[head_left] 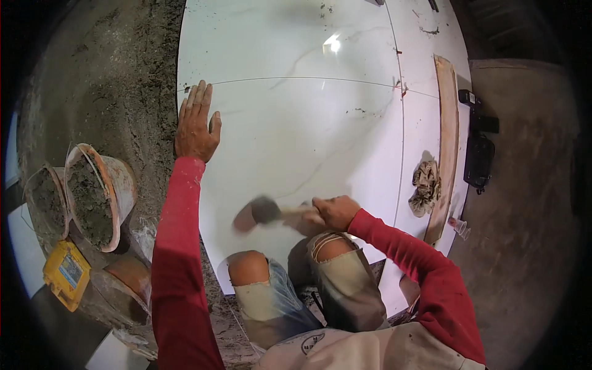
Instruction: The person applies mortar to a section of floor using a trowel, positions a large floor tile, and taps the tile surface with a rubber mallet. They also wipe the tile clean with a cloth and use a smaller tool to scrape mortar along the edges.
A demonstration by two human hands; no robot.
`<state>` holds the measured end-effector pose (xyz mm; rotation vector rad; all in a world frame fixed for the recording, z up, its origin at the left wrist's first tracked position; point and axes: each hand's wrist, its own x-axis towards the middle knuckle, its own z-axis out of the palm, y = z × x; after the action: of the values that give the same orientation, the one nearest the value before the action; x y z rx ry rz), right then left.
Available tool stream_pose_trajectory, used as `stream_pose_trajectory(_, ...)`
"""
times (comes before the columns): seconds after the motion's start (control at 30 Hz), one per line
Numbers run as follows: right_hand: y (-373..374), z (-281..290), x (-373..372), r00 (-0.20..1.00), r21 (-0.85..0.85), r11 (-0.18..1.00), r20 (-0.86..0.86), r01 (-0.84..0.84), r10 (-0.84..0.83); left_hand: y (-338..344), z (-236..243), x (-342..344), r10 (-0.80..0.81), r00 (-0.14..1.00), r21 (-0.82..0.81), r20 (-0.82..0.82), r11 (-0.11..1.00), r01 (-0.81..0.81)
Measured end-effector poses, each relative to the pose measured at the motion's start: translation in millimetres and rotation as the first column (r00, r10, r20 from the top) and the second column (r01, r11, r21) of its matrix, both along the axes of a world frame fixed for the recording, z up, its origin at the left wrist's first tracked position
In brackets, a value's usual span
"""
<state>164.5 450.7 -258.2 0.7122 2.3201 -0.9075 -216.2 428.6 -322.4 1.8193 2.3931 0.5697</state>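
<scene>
My left hand [198,126] lies flat, fingers stretched out, over the left edge of a large white marbled floor tile [277,142], close to its far joint. In my right hand [338,213] is the light handle of a mallet [266,210] with a dark head. The mallet is smeared by motion, so I cannot tell whether its head touches the tile. It is above the near part of the tile, in front of my knees. Small red pieces [404,91] sit at the joint crossing on the far right.
Grey mortar [145,80] borders the tiles on the left. Two mortar-filled buckets [111,194] and a yellow plastic piece [66,274] are at the left. Along the right lie a wooden board [445,142], a crumpled cloth [424,188], a black bag [480,159] and a clear cup [460,228].
</scene>
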Motion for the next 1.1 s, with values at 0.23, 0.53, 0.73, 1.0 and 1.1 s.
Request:
stream_pose_trajectory(0.23,-3.6,12.0,6.1,0.89,-0.062,0.995,-0.454,-0.084,0.047,-2.1,-3.0,3.1,-0.005,0.999,0.009,-0.031,1.0,0.005)
stream_pose_trajectory(0.53,8.2,5.8,-0.3,0.858,-0.064,0.994,-0.513,-0.084,0.04,-2.9,-8.1,-1.4,0.028,0.998,0.025,-0.056,0.999,-0.027)
stream_pose_trajectory(0.73,6.6,37.7,-25.2,0.844,-0.107,0.981,-0.529,-0.163,0.082,-14.7,-19.3,-9.2,0.007,0.996,0.083,-0.084,0.997,0.0)
stream_pose_trajectory(1.0,26.0,18.1,-22.1,0.762,-0.017,0.935,-0.585,-0.354,0.278,-7.7,-5.1,-0.7,0.013,0.999,0.148,-0.039,0.989,-0.007)
stream_pose_trajectory(1.1,30.7,-2.8,-8.3,0.8,-0.02,0.934,-0.522,-0.357,0.295,-10.4,11.5,-5.6,0.041,0.999,0.019,0.031,0.999,-0.042)
